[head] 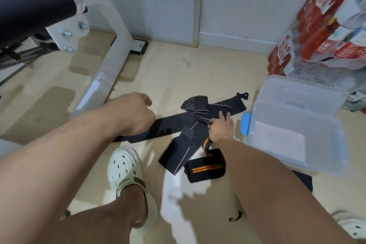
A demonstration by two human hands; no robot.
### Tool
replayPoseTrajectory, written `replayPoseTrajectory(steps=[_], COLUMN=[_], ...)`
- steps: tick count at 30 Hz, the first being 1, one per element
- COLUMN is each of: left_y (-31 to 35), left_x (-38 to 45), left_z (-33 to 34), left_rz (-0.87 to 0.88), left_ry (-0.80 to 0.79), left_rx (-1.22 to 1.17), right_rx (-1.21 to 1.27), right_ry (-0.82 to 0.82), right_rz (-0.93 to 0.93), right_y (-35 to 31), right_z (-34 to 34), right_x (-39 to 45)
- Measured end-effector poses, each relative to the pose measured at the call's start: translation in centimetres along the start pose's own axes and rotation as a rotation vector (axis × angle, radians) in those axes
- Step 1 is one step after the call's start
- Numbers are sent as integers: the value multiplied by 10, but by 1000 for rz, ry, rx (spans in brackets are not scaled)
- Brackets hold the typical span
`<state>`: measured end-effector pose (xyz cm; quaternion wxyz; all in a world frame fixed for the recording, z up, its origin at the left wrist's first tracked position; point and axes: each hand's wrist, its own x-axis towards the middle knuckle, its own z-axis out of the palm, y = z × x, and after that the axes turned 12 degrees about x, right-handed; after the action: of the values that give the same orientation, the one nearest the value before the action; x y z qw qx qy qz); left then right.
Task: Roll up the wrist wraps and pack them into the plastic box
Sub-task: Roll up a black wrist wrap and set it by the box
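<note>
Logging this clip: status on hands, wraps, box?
Right hand pinching orange-striped wrap; left hand curled, empty. Wraps unrolled on floor. Plastic box open, unobstructed.

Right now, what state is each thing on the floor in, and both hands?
plastic box: open, lid off, nothing packed inside.
grey-striped wraps: unrolled, lying crossed on the floor.
orange-striped wrap: partly rolled, its tail running up under the right hand.
right hand: fingers pinching a strap on the pile.
left hand: fingers curled, above the long strap, holding nothing.
</note>
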<state>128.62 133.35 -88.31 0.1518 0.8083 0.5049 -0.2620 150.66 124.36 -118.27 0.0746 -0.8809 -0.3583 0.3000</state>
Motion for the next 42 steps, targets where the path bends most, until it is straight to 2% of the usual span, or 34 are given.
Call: replayPoseTrajectory(steps=[3, 5, 9, 13, 19, 23, 24, 25, 26, 28, 30, 32, 35, 37, 39, 42], left_y=[1, 2, 10, 22, 38, 50, 52, 54, 54, 54, 51, 48, 45, 45, 44, 41], left_x=[3, 5, 6, 5, -3, -7, -7, -8, -9, -10, -11, -12, -10, -9, -8, -9], left_z=[1, -1, -5, -8, -14, -17, -18, -17, -17, -16, -15, -16, -16, -16, -16, -19], left_rz=[-1, 1, 24, 60, 99, 113, 116, 116, 115, 110, 106, 100, 99, 96, 102, 112], left_ry=[-23, -34, -25, -24, 12, 32, 33, 32, 29, 22, 12, -9, -33, -37, -34, -37], left_rx=[11, 19, 25, 20, 32, 44, 44, 46, 48, 51, 58, 66, 70, 64, 66, 78], right_rx=[57, 17, -74, 24, -31, 95, 114, 172, 260, 485, 484, 334, 272, 203, 121, 273], right_ry=[-183, -200, -57, 64, -331, -743, -768, -760, -680, -381, -63, -66, -181, -163, -99, -42], right_rz=[29, 20, -104, -300, -397, -274, -239, -195, -112, 7, -41, -75, 61, 105, 72, 57], right_y=[4, 5, 13, 23, 11, -2, -9, -19, -25, -29, -21, -20, -32, -36, -34, -25], right_z=[1, 9, 39, 65, 64, 35, 25, 16, 10, 10, 16, 28, 53, 74, 90, 98], right_x=[8, 0, -30, -55, -91, -103, -103, -103, -100, -88, -77, -75, -80, -86, -95, -101])
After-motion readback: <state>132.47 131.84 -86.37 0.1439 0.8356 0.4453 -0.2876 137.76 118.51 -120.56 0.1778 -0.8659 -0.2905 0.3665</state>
